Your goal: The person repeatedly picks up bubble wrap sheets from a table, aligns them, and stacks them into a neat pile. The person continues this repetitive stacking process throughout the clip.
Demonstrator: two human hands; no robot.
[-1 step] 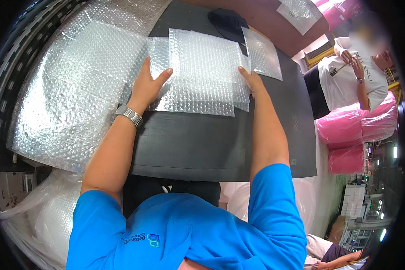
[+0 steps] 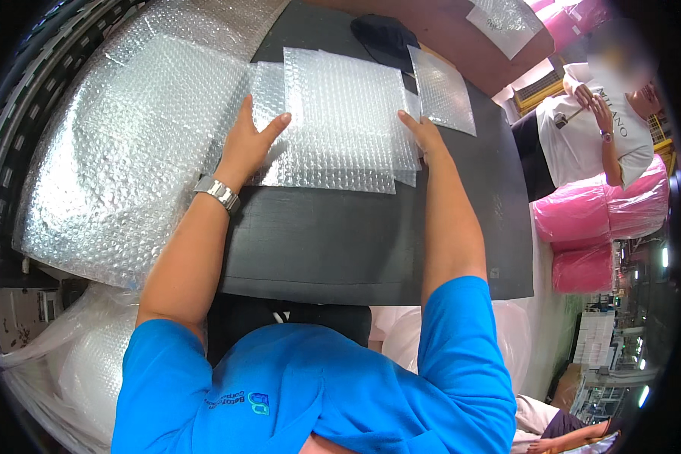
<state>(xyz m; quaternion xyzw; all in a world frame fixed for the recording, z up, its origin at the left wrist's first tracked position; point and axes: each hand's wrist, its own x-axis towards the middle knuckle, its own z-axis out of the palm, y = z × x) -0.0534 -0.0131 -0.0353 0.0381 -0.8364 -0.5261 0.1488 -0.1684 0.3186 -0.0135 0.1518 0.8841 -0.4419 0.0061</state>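
Observation:
A loose stack of clear bubble wrap sheets (image 2: pixel 344 125) lies on the dark table, its edges not lined up. At the stack's left side is my left hand (image 2: pixel 248 144), thumb and fingers spread, with a metal-banded watch on the wrist. My right hand (image 2: pixel 424 135) touches the stack's right edge, its thumb apart and pointing inward; its other fingers are partly hidden from above. Neither hand is closed around the sheets. Just beyond the right hand lies a separate bubble wrap sheet (image 2: pixel 444 91).
A large bubble wrap pile (image 2: pixel 121 159) covers the table's left side. A dark cap (image 2: pixel 384 41) sits at the back of the dark table (image 2: pixel 318 250). To the right stands a person in a white shirt (image 2: pixel 586 136), near pink wrapped bundles (image 2: pixel 571 216).
My right hand has shifted slightly left, and the lower sheets' right edges have moved in a little with it. My left hand looks the same.

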